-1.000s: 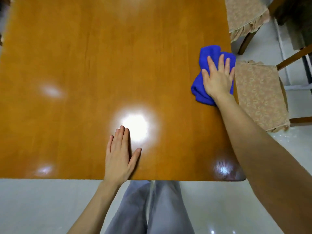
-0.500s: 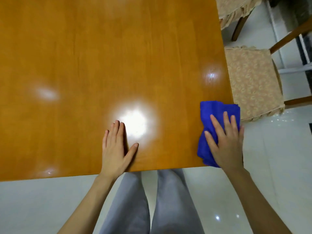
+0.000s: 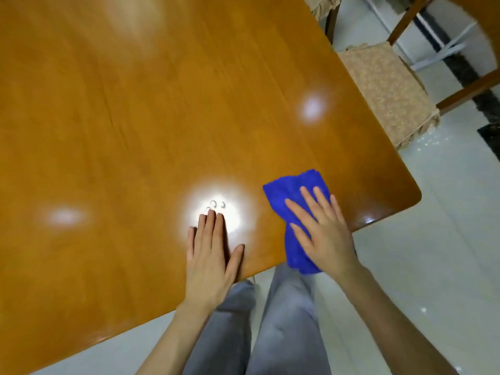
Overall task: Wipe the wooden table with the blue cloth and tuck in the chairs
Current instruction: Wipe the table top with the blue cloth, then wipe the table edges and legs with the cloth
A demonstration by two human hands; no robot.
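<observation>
Both palms flat, fingers [image 3: 300,212] released: my left hand [image 3: 208,255] bare on counter [image 3: 135,117], right hand [image 3: 324,234] pressing blue cloth [image 3: 295,190] at counter's near edge; looks soft, light, limp, I'd pinch a bunched fold

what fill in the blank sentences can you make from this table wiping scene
1. The right hand presses flat on a crumpled cloth whose colour is ____.
2. The left hand lies flat on the glossy orange-brown wooden table and holds ____.
3. The wooden chair with the beige patterned cushion stands at the person's ____ side.

Missing words: blue; nothing; right.
</observation>
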